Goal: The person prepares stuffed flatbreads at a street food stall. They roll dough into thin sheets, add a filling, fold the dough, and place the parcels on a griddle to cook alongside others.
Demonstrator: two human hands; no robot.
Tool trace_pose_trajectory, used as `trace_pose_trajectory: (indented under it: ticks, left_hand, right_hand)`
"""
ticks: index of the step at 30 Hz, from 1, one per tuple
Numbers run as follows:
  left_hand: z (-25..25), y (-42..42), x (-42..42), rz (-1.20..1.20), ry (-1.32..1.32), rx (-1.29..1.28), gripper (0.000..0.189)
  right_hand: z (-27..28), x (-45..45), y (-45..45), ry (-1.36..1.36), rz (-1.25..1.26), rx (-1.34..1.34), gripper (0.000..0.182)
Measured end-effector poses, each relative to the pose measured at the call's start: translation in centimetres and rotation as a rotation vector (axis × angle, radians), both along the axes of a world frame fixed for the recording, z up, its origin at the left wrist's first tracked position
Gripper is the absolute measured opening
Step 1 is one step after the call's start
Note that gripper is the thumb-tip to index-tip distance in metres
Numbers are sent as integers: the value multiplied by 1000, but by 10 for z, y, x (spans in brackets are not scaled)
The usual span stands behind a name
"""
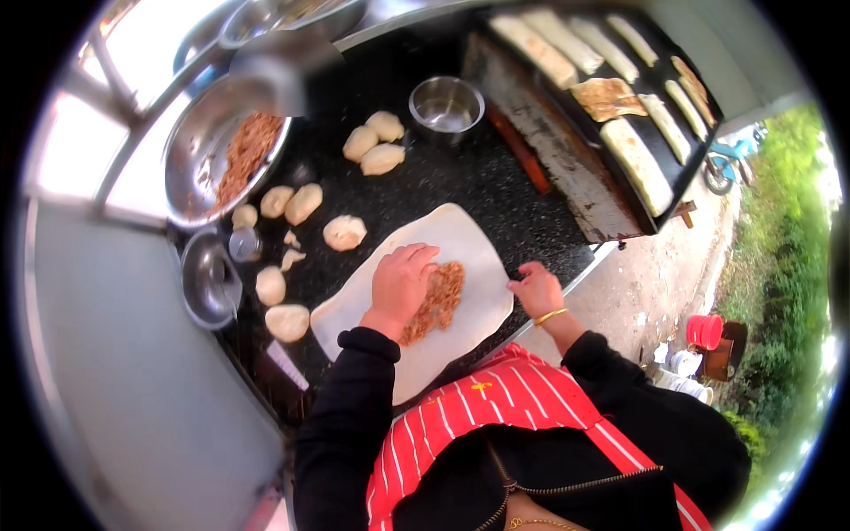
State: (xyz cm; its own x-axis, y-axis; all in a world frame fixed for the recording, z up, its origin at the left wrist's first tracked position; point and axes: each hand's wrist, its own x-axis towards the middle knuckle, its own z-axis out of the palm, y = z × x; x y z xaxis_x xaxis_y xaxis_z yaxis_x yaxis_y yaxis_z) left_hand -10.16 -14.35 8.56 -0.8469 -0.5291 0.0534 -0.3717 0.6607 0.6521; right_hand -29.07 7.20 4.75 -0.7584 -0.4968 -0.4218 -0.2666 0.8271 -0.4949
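Note:
A thin rolled-out sheet of dough (470, 232) lies on the black speckled countertop before me. Reddish-brown minced filling (443, 299) is spread over its middle. My left hand (405, 282) is over the filling's left edge, fingers bent towards it; whether they press on it or hold some is unclear. At the sheet's right edge is my right hand (535, 289), its thumb and fingertips close together by the dough; whether they pinch it cannot be told. A large steel bowl (199, 143) at the upper left holds more of the same filling.
Dough balls (304, 204) lie left of and beyond the sheet, beside small dough scraps (292, 259). A small steel bowl (446, 109) stands farther back. Filled flatbreads (637, 166) lie on a black griddle (684, 189) at the upper right. A whitish strip (287, 365) is at the left.

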Motion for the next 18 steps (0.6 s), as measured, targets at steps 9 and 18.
trace_pose_trajectory:
  ticks: [9, 18]
  left_hand:
    - [-50, -46, -139, -123, -222, 34, 16]
    - [-40, -48, -134, -329, -262, -49, 8]
  right_hand:
    - [-1, 39, -16, 12, -222, 83, 22]
    - [-10, 57, -15, 41, -221, -37, 20]
